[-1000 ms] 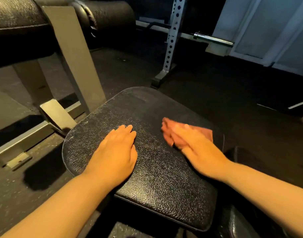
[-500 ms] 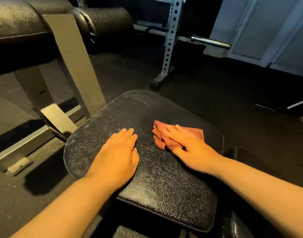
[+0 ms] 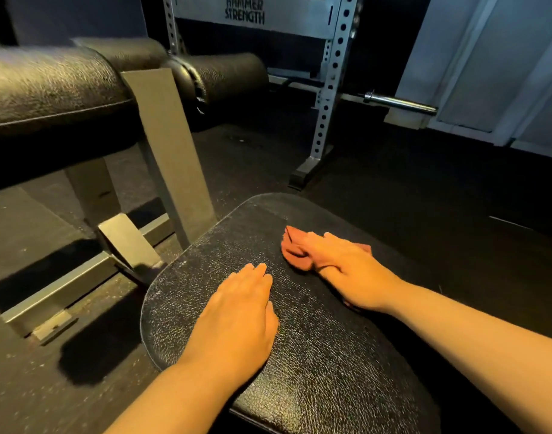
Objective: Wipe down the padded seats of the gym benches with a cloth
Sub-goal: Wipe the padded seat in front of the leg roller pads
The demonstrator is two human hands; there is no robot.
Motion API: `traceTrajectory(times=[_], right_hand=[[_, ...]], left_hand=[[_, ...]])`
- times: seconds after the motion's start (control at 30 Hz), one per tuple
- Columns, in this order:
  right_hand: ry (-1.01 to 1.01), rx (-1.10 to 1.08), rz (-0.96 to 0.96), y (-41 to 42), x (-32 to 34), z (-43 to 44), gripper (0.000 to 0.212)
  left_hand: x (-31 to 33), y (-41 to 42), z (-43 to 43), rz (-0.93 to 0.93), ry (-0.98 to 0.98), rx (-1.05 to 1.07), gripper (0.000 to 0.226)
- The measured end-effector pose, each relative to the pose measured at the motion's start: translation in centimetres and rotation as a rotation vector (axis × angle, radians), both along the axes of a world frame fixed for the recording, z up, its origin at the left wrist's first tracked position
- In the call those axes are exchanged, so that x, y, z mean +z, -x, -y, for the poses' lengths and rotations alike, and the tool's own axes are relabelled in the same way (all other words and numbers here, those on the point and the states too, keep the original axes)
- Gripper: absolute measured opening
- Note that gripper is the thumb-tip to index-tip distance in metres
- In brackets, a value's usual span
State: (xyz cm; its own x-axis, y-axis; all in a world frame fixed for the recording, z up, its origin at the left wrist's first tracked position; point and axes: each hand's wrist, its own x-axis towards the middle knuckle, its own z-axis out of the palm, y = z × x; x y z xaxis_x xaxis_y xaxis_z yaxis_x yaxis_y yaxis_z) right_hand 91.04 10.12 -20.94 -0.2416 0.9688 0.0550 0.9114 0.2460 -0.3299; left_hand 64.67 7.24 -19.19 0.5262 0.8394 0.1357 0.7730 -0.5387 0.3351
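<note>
While the left hand (image 3: pixel 237 311) lies flat, the right hand (image 3: pixel 343 264) presses the crumpled cloth (image 3: pixel 295 249) on the seat (image 3: pixel 324 355).

A grey steel rack upright (image 3: pixel 328 98) with rows of holes stands at the far middle, its foot on the dark rubber floor (image 3: pixel 409 189). Behind it a pale crossbeam (image 3: pixel 252 10) reads "HAMMER STRENGTH". A chrome barbell end (image 3: pixel 400 103) sticks out to the right of the upright. Far right are pale wall panels (image 3: pixel 494 57). On the left, a flat grey metal post (image 3: pixel 171 145) slopes down to a low steel base rail (image 3: pixel 58 292) lying on the floor. Two black roller pads (image 3: pixel 224 76) lie side by side at the far left.
</note>
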Motion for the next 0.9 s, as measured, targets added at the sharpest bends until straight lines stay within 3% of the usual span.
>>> traceTrajectory(times=[0.1, 0.2, 0.27, 0.43, 0.5, 0.6, 0.63, 0.7, 0.77, 0.83, 0.9], right_hand=[[-0.031, -0.324, 0.054, -2.9, 0.8, -2.9, 0.051], [-0.001, -0.627, 0.082, -0.1, 0.8, -6.4, 0.053], [-0.056, -0.531, 0.017, 3.5, 1.1, -6.9, 0.057], [-0.018, 0.140, -0.123, 4.0, 1.7, -3.2, 0.068], [0.008, 0.052, -0.060, 0.6, 1.1, -3.9, 0.068], [0.032, -0.426, 0.010, -1.2, 0.5, -7.9, 0.060], [0.019, -0.482, 0.018, 0.0, 0.6, -9.0, 0.059], [-0.044, -0.395, 0.001, 3.9, 0.7, -10.0, 0.058], [-0.069, -0.123, -0.072, 7.0, 0.9, -9.0, 0.063], [-0.033, 0.148, -0.131, 7.7, 0.9, -6.5, 0.065], [0.022, 0.250, -0.124, 5.8, 1.6, -5.8, 0.067]], left_hand=[[0.1, 0.4, -0.5, 0.024, 0.002, 0.028, 0.052], [0.3, 0.6, -0.8, 0.042, 0.014, 0.068, 0.053], [0.4, 0.6, -1.1, 0.044, 0.008, 0.087, 0.054], [0.7, 1.2, -1.8, 0.013, -0.022, 0.098, 0.053], [0.7, 1.6, -2.1, 0.015, -0.022, 0.115, 0.053], [0.7, 2.1, -2.5, 0.015, 0.004, 0.139, 0.054], [0.8, 2.1, -2.5, 0.014, 0.013, 0.147, 0.055], [0.9, 2.2, -2.6, 0.011, 0.013, 0.155, 0.055], [0.8, 2.3, -2.8, -0.002, -0.001, 0.154, 0.055], [0.6, 2.4, -3.0, -0.017, -0.004, 0.159, 0.055], [0.7, 2.6, -3.3, -0.014, 0.003, 0.177, 0.055]])
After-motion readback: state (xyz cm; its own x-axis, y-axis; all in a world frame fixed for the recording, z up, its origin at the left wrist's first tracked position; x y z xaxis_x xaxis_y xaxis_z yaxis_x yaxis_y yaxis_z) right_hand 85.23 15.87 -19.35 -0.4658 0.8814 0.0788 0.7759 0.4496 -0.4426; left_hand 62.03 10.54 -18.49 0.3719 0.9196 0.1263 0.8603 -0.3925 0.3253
